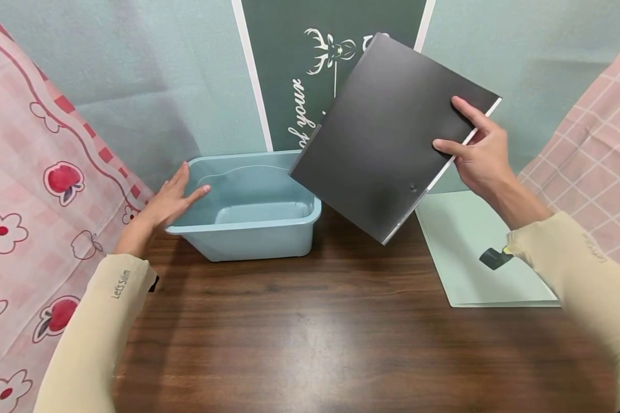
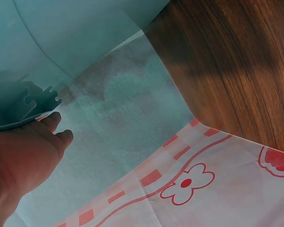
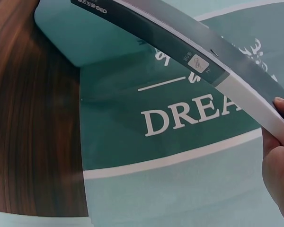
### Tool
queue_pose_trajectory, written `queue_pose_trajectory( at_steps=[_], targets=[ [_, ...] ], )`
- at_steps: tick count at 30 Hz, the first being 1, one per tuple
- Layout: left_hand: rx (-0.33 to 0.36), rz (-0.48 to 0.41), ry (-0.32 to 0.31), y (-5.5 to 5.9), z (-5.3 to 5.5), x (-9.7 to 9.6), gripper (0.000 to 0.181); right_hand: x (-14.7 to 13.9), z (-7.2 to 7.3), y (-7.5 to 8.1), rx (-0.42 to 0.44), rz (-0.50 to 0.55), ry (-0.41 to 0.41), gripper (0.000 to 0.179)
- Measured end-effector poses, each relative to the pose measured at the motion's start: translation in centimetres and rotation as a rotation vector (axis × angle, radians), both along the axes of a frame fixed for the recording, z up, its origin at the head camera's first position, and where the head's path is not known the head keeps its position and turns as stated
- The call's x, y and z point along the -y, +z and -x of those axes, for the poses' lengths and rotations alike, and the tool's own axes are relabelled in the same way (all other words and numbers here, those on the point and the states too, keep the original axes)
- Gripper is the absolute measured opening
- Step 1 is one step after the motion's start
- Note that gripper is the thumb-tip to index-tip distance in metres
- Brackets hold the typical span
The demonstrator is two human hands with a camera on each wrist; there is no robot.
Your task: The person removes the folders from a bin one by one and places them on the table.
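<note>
A light blue plastic basin (image 1: 260, 241) stands on the table's far left side. My left hand (image 1: 167, 201) holds its left rim, thumb toward the inside; in the left wrist view fingertips (image 2: 66, 137) show outside, below the rim. In the air to the right of the basin, my right hand (image 1: 483, 149) grips a dark grey file folder (image 1: 387, 132) by its pale edge, two fingers across its face. The folder is tilted, its lower left corner near the basin's right end. In the right wrist view, its narrow spine (image 3: 180, 52) bears a printed label.
A pale green folder (image 1: 444, 246) lies flat at the right, beneath the right forearm. A small dark piece (image 1: 493, 259) shows beside the right sleeve. Fabric with a deer print (image 1: 336, 51) hangs behind the brown wooden table (image 1: 299, 321); pink patterned cloths (image 1: 57, 241) hang at both sides.
</note>
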State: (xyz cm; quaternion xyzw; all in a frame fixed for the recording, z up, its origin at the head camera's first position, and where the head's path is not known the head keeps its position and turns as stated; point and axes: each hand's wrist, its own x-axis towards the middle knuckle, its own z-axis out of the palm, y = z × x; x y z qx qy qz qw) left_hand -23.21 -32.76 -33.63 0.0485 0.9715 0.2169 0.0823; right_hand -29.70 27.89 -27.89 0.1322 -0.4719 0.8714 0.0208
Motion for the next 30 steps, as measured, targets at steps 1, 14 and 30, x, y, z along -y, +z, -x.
queue_pose_trajectory(
  at_steps=[1,14,30],
  targets=[
    [0.0,0.001,-0.001,0.0,0.0,0.0,0.1,-0.2,0.0,0.0,0.002,0.007,0.006,0.091],
    [0.01,-0.004,0.007,0.0,0.1,0.0,0.101,-2.5,-0.5,0.4,0.025,0.01,0.066,0.088],
    [0.01,-0.022,0.02,0.1,0.3,-0.1,0.102,-5.6,-0.5,0.6,0.053,-0.017,0.121,0.088]
  ],
)
